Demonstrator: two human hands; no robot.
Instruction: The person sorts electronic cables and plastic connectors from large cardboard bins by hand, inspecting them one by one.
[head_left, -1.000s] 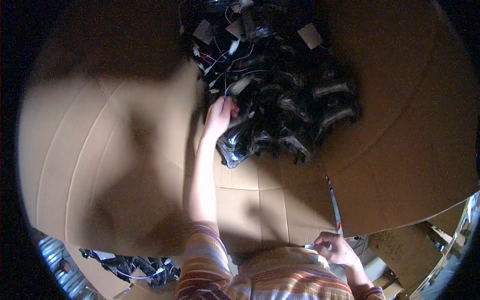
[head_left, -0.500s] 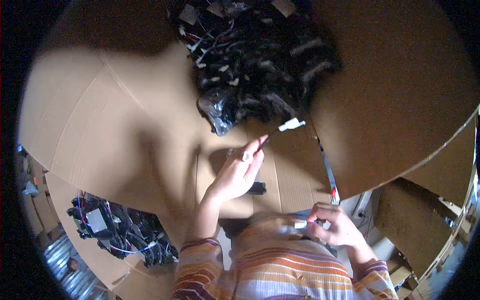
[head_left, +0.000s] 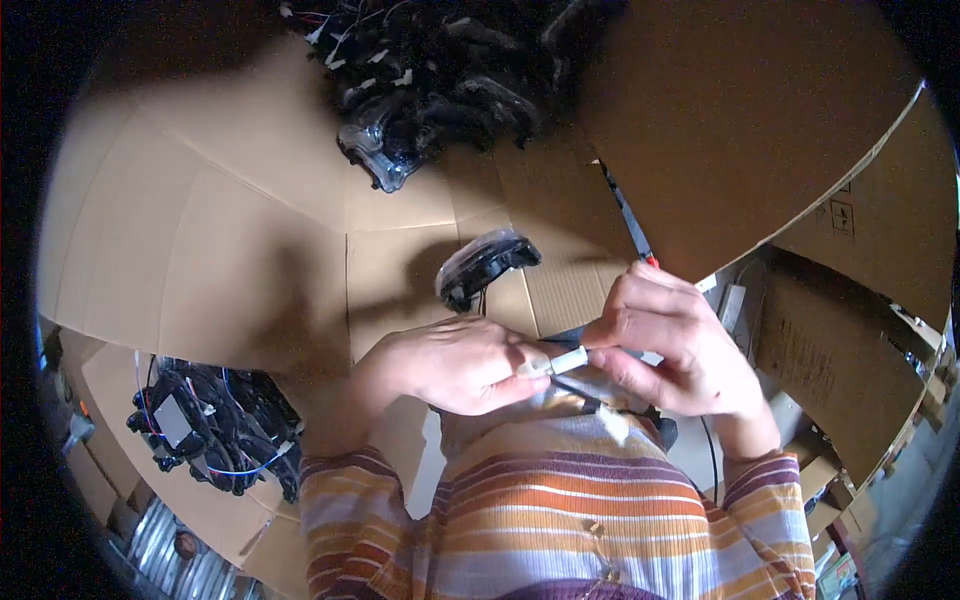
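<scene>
My left hand (head_left: 455,365) is closed, its thumb and fingers pinching a dark thin lead with a blurred white connector (head_left: 614,425) at its free end. A small pale piece (head_left: 533,370) shows at the left fingertips. My right hand (head_left: 675,340) is closed on a small white cylindrical piece (head_left: 569,360) that points at the left fingertips; I cannot tell whether the two pale pieces touch. Just beyond my hands, a curved black part with a clear cover (head_left: 490,265) lies on the cardboard, a thin dark cable running from it toward me.
A pile of black parts with white connectors (head_left: 440,90) lies on the cardboard (head_left: 400,270) at the far side. More black parts with coloured wires (head_left: 215,430) are at lower left. A narrow grey-blue strip with a red end (head_left: 627,215) lies right of centre, beside a tall cardboard flap (head_left: 760,130).
My hands have come together in front of my body, the left moving nearer and the right up and leftward. The lead's white connector has swung toward me. The curved black part is now uncovered.
</scene>
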